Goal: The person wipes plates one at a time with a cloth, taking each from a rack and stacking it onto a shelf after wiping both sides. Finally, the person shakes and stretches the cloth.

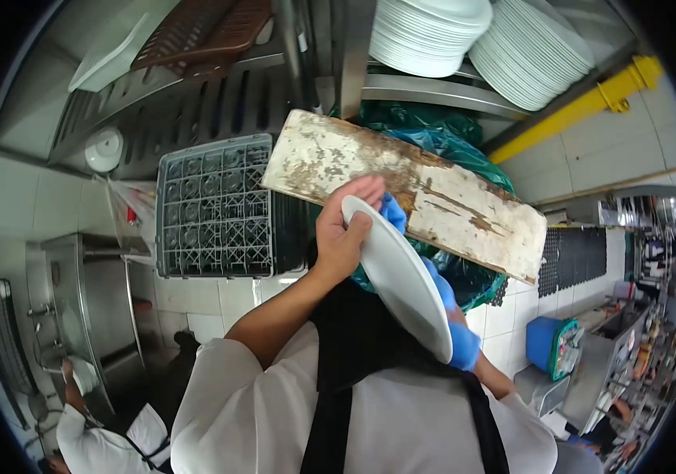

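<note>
Item 1: white round plate (397, 272), smooth, rimmed, held up in front of you and seen tilted nearly on edge. Its long visible axis runs from your left grip down and rightward, toward your body and your right forearm.

Item 2: your left hand (342, 233), bare, grasping the upper rim, thumb on the face turned to you, fingers behind; the nearer hand to that rim.

Item 3: your right hand (455, 316), mostly hidden behind the lower half of the plate, the nearer one to the bottom rim. Whether it is clenched or slack, you cannot tell from here.

Item 4: bright blue thin covering (464, 347), glove or cloth unclear, at the right grip and along the plate's back.

Item 5: long weathered board with flaking white paint (464, 213), just beyond both grips, slanting down rightward over a crumpled green plastic bag (425, 142).

Item 6: grey plastic gridded rack (215, 209), left of the left grip, holding glassware.

Item 7: stacked white plates (433, 39), well beyond the grips.

Item 8: blue bin (541, 341), well right of the right grip.
</note>
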`<state>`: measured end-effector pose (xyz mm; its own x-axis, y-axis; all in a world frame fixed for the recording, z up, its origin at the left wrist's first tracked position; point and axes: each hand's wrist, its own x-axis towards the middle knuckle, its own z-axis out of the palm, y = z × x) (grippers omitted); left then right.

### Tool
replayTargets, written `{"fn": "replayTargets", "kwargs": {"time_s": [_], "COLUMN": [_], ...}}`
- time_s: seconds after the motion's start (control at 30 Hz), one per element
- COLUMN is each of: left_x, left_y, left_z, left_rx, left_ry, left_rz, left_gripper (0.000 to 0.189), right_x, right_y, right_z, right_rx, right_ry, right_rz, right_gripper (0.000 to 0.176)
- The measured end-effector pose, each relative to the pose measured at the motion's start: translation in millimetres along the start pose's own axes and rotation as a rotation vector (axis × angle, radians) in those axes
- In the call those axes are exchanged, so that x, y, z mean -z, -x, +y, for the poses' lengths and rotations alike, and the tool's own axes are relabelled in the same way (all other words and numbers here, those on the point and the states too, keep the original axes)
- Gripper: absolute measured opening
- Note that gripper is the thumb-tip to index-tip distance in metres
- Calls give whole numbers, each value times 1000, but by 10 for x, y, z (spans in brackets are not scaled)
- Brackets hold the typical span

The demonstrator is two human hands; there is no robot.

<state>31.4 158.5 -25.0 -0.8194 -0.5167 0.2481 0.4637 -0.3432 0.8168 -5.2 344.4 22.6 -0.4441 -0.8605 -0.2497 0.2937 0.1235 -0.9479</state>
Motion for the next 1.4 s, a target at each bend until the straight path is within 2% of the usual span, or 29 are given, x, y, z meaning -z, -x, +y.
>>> {"fn": "replayTargets", "kwargs": {"time_s": [0.03,0.1,0.2,0.27,0.33,0.4,0.43,0.47,0.5,0.53,0.6,0.67,0.7,0.77,0.83,0.93,1.0,1.03,1.1,1.13,1.2,1.23,1.27,1.3,1.37,1.4], "left_x": [36,-15,-182,-78,-131,-68,-150,-228,-259,-163,144,364,404,367,320,304,314,317,287,315,402,346,343,477,711,836], "left_y": [11,4,-96,-204,-217,-275,-274,-250,-255,-254,-292,-199,-177,-222,-345,-566,-785,-904,-1133,-1246,-1469,-1551,-1639,-1763,-2068,-2275], "left_z": [7,35,120,78,155,148,196,278,346,353,305,312,298,261,263,386,546,633,834,906,1060,1294,1422,1558,1823,1948], "left_rx": [47,80,117,74,149,8,13,8,-8,-13,-46,360,336,292,383,430,451,435,390,382,423,404,263,108,-54,-162], "left_ry": [20,56,133,-196,-57,-158,-143,-89,-41,-42,-383,-296,-328,-369,-102,-187,-227,-216,-204,-196,-49,-96,-180,-331,-413,-463], "left_rz": [-52,-42,-49,-216,-166,-166,-180,-95,-9,-15,-296,-352,-287,-242,-4,46,-26,-99,-263,-275,-482,-538,-552,-525,-272,-185], "left_gripper": [57,59,58,51,49,62,62,66,70,70,65,48,43,38,35,34,35,36,42,42,48,61,61,54,30,27], "right_x": [41,127,185,181,157,76,44,22,-27,-62,-75,-63,-40,17,68,168,195,155,214,224,234,276,320,356,689,831], "right_y": [63,194,93,-211,-458,-558,-556,-583,-496,-359,-190,-43,10,54,74,-60,-217,-304,-452,-538,-693,-774,-844,-904,-942,-981], "right_z": [-40,-136,-240,-251,-190,-41,55,230,243,218,194,125,88,7,-71,-180,-280,-400,-413,-465,-595,-629,-686,-790,-768,-775], "right_rx": [2,31,122,116,43,-85,-166,-301,-257,-191,-107,-41,-9,71,178,366,414,290,319,335,387,494,601,597,661,714], "right_ry": [31,42,-109,-291,-507,-648,-659,-682,-566,-414,-180,-57,-21,-10,-43,-140,-197,-250,-320,-393,-440,-516,-593,-615,-636,-652], "right_rz": [-20,-27,39,80,97,131,168,246,194,157,127,160,196,292,398,527,626,770,796,799,796,791,783,842,776,703], "right_gripper": [57,56,56,55,55,54,54,62,63,64,67,69,70,72,74,77,79,90,85,81,74,70,66,48,41,35]}}
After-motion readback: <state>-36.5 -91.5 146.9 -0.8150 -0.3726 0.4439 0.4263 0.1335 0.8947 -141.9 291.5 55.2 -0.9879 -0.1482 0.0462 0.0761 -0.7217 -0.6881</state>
